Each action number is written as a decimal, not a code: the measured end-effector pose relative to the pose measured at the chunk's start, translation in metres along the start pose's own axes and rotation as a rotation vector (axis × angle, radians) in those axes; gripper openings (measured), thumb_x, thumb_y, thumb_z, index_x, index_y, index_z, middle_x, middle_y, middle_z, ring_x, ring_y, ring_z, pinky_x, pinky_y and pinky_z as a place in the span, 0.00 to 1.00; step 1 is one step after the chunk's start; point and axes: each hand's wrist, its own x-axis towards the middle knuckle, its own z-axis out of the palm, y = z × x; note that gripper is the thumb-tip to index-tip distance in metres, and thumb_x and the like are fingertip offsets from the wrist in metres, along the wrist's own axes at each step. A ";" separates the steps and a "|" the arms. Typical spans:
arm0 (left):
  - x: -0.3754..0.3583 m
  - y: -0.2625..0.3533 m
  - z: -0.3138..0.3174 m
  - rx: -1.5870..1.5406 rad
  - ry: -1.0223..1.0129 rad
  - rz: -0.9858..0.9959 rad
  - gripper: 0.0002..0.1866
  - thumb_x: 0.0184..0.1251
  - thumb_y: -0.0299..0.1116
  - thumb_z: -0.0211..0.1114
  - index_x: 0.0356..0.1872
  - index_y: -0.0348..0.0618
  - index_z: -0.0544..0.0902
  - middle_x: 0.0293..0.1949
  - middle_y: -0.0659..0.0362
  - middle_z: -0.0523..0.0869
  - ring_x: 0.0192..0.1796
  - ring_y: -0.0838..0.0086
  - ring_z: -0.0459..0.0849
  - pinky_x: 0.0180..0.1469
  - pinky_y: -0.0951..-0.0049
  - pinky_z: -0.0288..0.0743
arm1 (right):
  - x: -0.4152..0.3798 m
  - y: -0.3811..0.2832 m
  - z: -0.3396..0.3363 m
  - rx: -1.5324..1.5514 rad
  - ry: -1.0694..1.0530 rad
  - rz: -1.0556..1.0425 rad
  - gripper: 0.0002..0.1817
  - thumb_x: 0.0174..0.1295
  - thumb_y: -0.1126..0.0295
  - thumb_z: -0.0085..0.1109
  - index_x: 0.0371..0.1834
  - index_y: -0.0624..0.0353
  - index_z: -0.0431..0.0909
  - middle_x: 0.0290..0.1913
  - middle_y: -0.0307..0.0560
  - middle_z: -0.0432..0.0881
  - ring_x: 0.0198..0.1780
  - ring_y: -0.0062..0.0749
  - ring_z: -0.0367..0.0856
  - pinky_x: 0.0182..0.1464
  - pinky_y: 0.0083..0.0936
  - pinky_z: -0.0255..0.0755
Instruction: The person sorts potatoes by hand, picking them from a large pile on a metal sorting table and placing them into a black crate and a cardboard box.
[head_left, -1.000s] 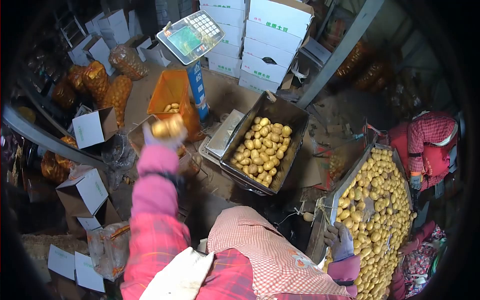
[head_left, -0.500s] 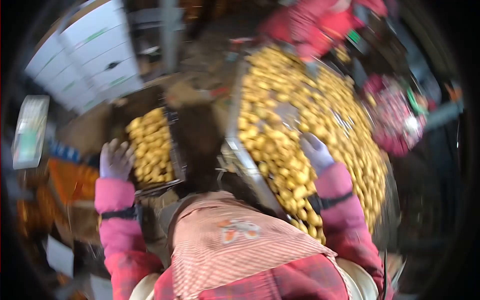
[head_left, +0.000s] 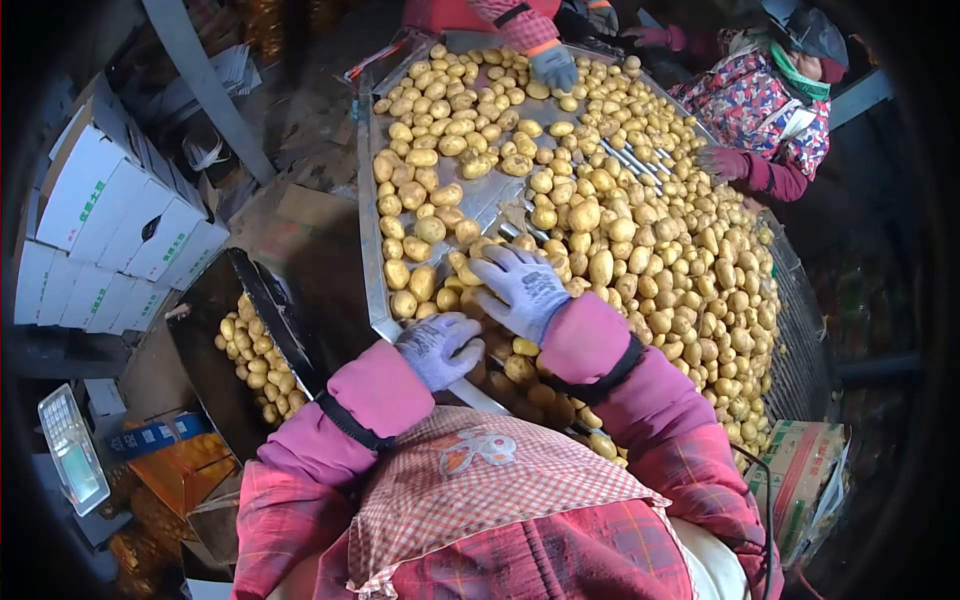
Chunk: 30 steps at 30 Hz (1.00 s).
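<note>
Potatoes [head_left: 600, 265] cover a metal sorting table [head_left: 372, 262] in front of me. My left hand [head_left: 438, 350], in a pale grey-purple glove, is at the table's near left rim. Its fingers are bent, with the thumb apart, and no potato shows in them. Just to the right, my right hand [head_left: 522, 288], in a matching glove, lies palm down over potatoes with its fingers spread. Its fingertips are close to a few potatoes; the palm side is hidden. To the left stands a dark open box [head_left: 215, 385] with potatoes [head_left: 258, 360] inside.
A co-worker's gloved hand [head_left: 553, 68] reaches onto the far end of the table. Another person in a patterned jacket [head_left: 755, 110] works at the right side. White cartons [head_left: 120, 215] are stacked at left, near a scale [head_left: 73, 450]. A carton [head_left: 795, 480] sits at lower right.
My left hand has moved from the potato box rightward to the table's rim. My right hand has shifted left across the potatoes, so both are now close together. The view has turned.
</note>
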 end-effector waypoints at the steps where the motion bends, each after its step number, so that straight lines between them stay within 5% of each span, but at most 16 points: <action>1: 0.010 -0.002 -0.006 -0.061 -0.178 -0.239 0.13 0.60 0.36 0.63 0.42 0.40 0.81 0.40 0.48 0.83 0.43 0.54 0.82 0.45 0.63 0.77 | 0.012 0.002 0.001 0.029 -0.009 -0.001 0.21 0.58 0.58 0.56 0.55 0.50 0.72 0.56 0.49 0.73 0.58 0.49 0.71 0.57 0.47 0.66; 2: 0.019 -0.013 -0.020 0.036 -0.200 -0.185 0.12 0.60 0.34 0.62 0.43 0.40 0.80 0.40 0.49 0.82 0.44 0.54 0.82 0.45 0.62 0.76 | 0.021 0.007 0.006 0.050 -0.026 0.016 0.20 0.58 0.57 0.55 0.53 0.50 0.73 0.54 0.49 0.74 0.57 0.49 0.71 0.56 0.47 0.66; 3: 0.015 -0.041 0.008 -0.113 0.295 -0.183 0.13 0.61 0.35 0.61 0.44 0.43 0.81 0.41 0.50 0.83 0.43 0.54 0.82 0.43 0.62 0.77 | 0.029 0.013 0.009 0.069 -0.040 0.028 0.19 0.58 0.57 0.55 0.51 0.50 0.75 0.52 0.49 0.75 0.56 0.48 0.72 0.54 0.47 0.67; 5: 0.036 -0.059 -0.026 0.151 0.225 -0.296 0.16 0.62 0.40 0.61 0.48 0.46 0.80 0.46 0.50 0.82 0.47 0.55 0.81 0.49 0.59 0.75 | 0.036 0.021 0.014 0.022 -0.315 0.031 0.16 0.58 0.54 0.55 0.44 0.50 0.77 0.47 0.47 0.78 0.53 0.47 0.73 0.52 0.47 0.68; 9: 0.067 -0.092 -0.029 0.376 -0.023 -0.379 0.23 0.59 0.45 0.62 0.55 0.50 0.77 0.53 0.53 0.79 0.55 0.56 0.77 0.58 0.55 0.68 | 0.044 0.035 0.012 0.096 -0.339 -0.025 0.14 0.60 0.55 0.56 0.40 0.52 0.79 0.37 0.49 0.81 0.46 0.49 0.78 0.47 0.42 0.71; 11: 0.082 -0.101 -0.027 0.371 -0.258 -0.436 0.30 0.57 0.50 0.62 0.61 0.52 0.72 0.58 0.55 0.76 0.62 0.58 0.72 0.64 0.53 0.60 | 0.058 0.050 -0.018 0.335 -0.515 0.147 0.17 0.64 0.53 0.54 0.46 0.53 0.80 0.40 0.52 0.82 0.44 0.51 0.80 0.48 0.41 0.74; 13: 0.092 -0.102 -0.032 0.346 -0.375 -0.545 0.34 0.55 0.54 0.62 0.64 0.53 0.69 0.59 0.55 0.76 0.63 0.60 0.71 0.64 0.55 0.59 | 0.064 0.090 -0.017 0.235 -0.369 0.137 0.23 0.65 0.47 0.47 0.56 0.46 0.77 0.33 0.56 0.83 0.41 0.53 0.82 0.46 0.45 0.75; 16: 0.092 -0.110 -0.026 0.351 -0.401 -0.507 0.35 0.55 0.58 0.61 0.62 0.52 0.71 0.55 0.55 0.78 0.60 0.60 0.73 0.64 0.56 0.57 | 0.092 0.137 -0.016 -0.068 -0.268 0.353 0.19 0.57 0.53 0.57 0.50 0.48 0.75 0.45 0.49 0.80 0.46 0.49 0.80 0.48 0.43 0.73; 17: 0.092 -0.114 -0.026 0.365 -0.399 -0.523 0.35 0.55 0.58 0.61 0.62 0.52 0.71 0.55 0.55 0.78 0.60 0.60 0.73 0.64 0.56 0.57 | 0.105 0.161 0.002 -0.220 0.010 0.316 0.21 0.57 0.53 0.58 0.52 0.47 0.74 0.45 0.49 0.80 0.47 0.48 0.80 0.51 0.43 0.72; 19: 0.088 -0.115 -0.024 0.289 -0.355 -0.532 0.34 0.54 0.59 0.61 0.60 0.51 0.73 0.53 0.55 0.79 0.60 0.60 0.73 0.64 0.56 0.57 | 0.111 0.163 0.023 -0.289 0.135 0.222 0.21 0.59 0.50 0.55 0.52 0.48 0.75 0.48 0.49 0.80 0.50 0.46 0.79 0.52 0.42 0.72; 20: 0.084 -0.116 -0.023 0.289 -0.274 -0.492 0.32 0.53 0.57 0.64 0.56 0.50 0.75 0.50 0.55 0.81 0.58 0.60 0.75 0.62 0.56 0.58 | 0.117 0.160 0.024 -0.271 0.138 0.217 0.21 0.59 0.50 0.55 0.52 0.48 0.75 0.48 0.49 0.80 0.50 0.46 0.79 0.52 0.42 0.72; 23: 0.081 -0.119 -0.023 0.200 -0.280 -0.539 0.31 0.54 0.57 0.63 0.56 0.52 0.75 0.51 0.54 0.81 0.58 0.62 0.76 0.63 0.57 0.57 | 0.136 0.155 0.012 0.025 -0.386 0.381 0.19 0.62 0.50 0.50 0.46 0.50 0.79 0.45 0.52 0.83 0.47 0.45 0.81 0.50 0.43 0.73; 27: 0.081 -0.119 -0.021 0.134 -0.168 -0.522 0.30 0.52 0.55 0.66 0.54 0.50 0.76 0.46 0.53 0.83 0.53 0.61 0.78 0.61 0.58 0.59 | 0.176 0.117 0.023 0.071 -0.093 0.199 0.15 0.62 0.54 0.50 0.42 0.50 0.78 0.39 0.50 0.83 0.42 0.48 0.82 0.45 0.45 0.73; 28: 0.082 -0.119 -0.022 0.148 -0.176 -0.533 0.30 0.52 0.55 0.66 0.54 0.50 0.76 0.46 0.53 0.83 0.53 0.61 0.78 0.61 0.58 0.59 | 0.187 0.112 0.043 0.153 -0.020 0.093 0.15 0.62 0.54 0.50 0.43 0.50 0.78 0.41 0.50 0.82 0.43 0.49 0.81 0.45 0.45 0.73; 30: 0.084 -0.117 -0.022 0.215 -0.183 -0.537 0.26 0.50 0.51 0.68 0.46 0.46 0.76 0.40 0.51 0.82 0.46 0.54 0.78 0.53 0.54 0.64 | 0.203 0.088 0.069 0.156 -0.117 0.056 0.22 0.60 0.53 0.55 0.57 0.45 0.75 0.59 0.50 0.73 0.62 0.52 0.69 0.59 0.47 0.68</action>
